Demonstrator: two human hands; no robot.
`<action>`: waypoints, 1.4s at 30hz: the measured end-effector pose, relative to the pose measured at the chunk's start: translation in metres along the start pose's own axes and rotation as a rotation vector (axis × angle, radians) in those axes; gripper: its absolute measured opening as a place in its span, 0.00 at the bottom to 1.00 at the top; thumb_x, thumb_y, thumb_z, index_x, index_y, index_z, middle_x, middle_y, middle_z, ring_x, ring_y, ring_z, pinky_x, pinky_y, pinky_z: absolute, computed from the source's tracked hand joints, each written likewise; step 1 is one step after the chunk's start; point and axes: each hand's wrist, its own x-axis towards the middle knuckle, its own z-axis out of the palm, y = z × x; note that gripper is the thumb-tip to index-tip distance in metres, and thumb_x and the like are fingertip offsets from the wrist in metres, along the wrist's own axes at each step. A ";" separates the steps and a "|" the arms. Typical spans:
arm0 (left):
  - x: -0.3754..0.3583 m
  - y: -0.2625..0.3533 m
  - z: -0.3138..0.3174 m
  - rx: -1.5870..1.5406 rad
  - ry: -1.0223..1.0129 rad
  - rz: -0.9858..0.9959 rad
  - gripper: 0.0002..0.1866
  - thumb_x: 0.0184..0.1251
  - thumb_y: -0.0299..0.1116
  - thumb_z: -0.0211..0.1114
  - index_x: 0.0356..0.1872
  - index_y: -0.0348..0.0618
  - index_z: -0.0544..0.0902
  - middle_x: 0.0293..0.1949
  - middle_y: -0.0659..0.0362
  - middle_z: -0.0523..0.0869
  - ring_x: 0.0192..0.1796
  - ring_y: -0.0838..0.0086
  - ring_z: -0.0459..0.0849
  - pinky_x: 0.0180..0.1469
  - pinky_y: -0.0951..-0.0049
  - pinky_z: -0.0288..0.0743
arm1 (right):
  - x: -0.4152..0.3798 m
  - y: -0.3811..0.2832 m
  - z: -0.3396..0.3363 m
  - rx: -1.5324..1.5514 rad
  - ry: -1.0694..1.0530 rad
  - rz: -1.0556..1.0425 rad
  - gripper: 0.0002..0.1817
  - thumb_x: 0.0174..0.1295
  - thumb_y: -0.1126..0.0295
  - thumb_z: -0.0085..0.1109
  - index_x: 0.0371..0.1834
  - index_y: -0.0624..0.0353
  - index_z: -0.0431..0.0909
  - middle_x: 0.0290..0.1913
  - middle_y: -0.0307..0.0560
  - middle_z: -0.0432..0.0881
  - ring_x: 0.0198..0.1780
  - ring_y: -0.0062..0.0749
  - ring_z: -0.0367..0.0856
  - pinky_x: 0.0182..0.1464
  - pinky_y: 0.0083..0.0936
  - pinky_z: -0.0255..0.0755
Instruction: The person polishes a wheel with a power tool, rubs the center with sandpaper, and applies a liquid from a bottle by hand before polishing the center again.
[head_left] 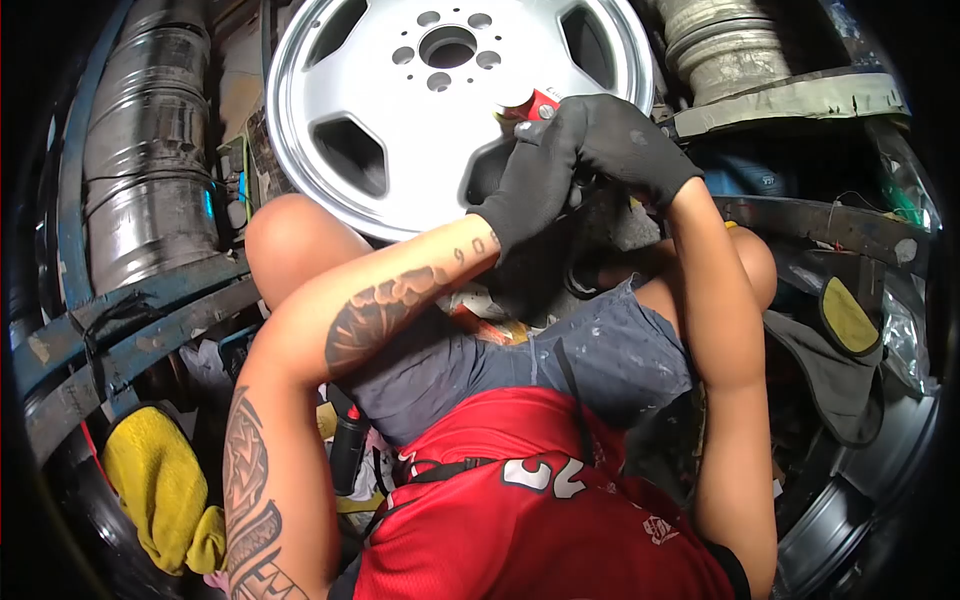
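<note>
Apparently partway, remainder unclear: pinching red tool [541,104] at wheel [430,130] with fingers of right hand [630,140], unable to tell for left hand [532,190].

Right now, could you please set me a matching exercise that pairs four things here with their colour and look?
1. Large wheel
2. Shirt
3. Gloves
4. Shorts

A. Greyish blue, with pale stains
B. Black
C. Red, with white markings
D. Silver, with a round hole at its centre

Pairs: 1-D, 2-C, 3-B, 4-A.
</note>
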 end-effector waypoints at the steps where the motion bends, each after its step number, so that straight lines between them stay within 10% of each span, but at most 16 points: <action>1: -0.002 -0.012 -0.001 0.017 0.073 0.055 0.30 0.88 0.55 0.41 0.52 0.36 0.80 0.31 0.62 0.82 0.26 0.81 0.78 0.30 0.74 0.73 | 0.003 0.007 0.005 0.009 -0.020 -0.064 0.15 0.58 0.64 0.61 0.41 0.64 0.88 0.40 0.65 0.88 0.44 0.59 0.89 0.48 0.43 0.82; 14: -0.022 -0.026 -0.006 -0.275 0.257 -0.098 0.29 0.85 0.57 0.48 0.64 0.40 0.78 0.49 0.59 0.87 0.44 0.78 0.86 0.43 0.76 0.81 | 0.014 -0.015 0.025 -0.166 -0.151 -0.060 0.20 0.53 0.61 0.61 0.46 0.60 0.89 0.45 0.65 0.89 0.49 0.57 0.88 0.56 0.42 0.80; 21: -0.015 0.012 -0.013 -0.281 -0.075 -0.285 0.26 0.84 0.57 0.50 0.53 0.43 0.81 0.37 0.63 0.86 0.34 0.82 0.82 0.37 0.78 0.77 | 0.001 -0.022 0.002 -0.136 -0.073 0.105 0.19 0.58 0.58 0.60 0.42 0.63 0.89 0.41 0.67 0.88 0.46 0.59 0.89 0.53 0.43 0.81; 28: -0.025 0.003 -0.014 -0.188 0.122 -0.219 0.29 0.83 0.62 0.48 0.51 0.46 0.82 0.28 0.65 0.81 0.25 0.82 0.72 0.29 0.78 0.65 | 0.015 -0.003 0.029 -0.046 -0.118 -0.037 0.21 0.59 0.57 0.60 0.43 0.64 0.88 0.42 0.68 0.88 0.46 0.61 0.88 0.53 0.42 0.80; 42: -0.027 0.006 -0.003 -0.463 0.173 -0.253 0.24 0.82 0.57 0.54 0.54 0.46 0.82 0.34 0.62 0.86 0.24 0.80 0.79 0.25 0.77 0.73 | 0.018 -0.018 0.007 -0.271 -0.230 -0.198 0.17 0.61 0.61 0.62 0.44 0.63 0.85 0.42 0.61 0.89 0.46 0.58 0.87 0.52 0.41 0.80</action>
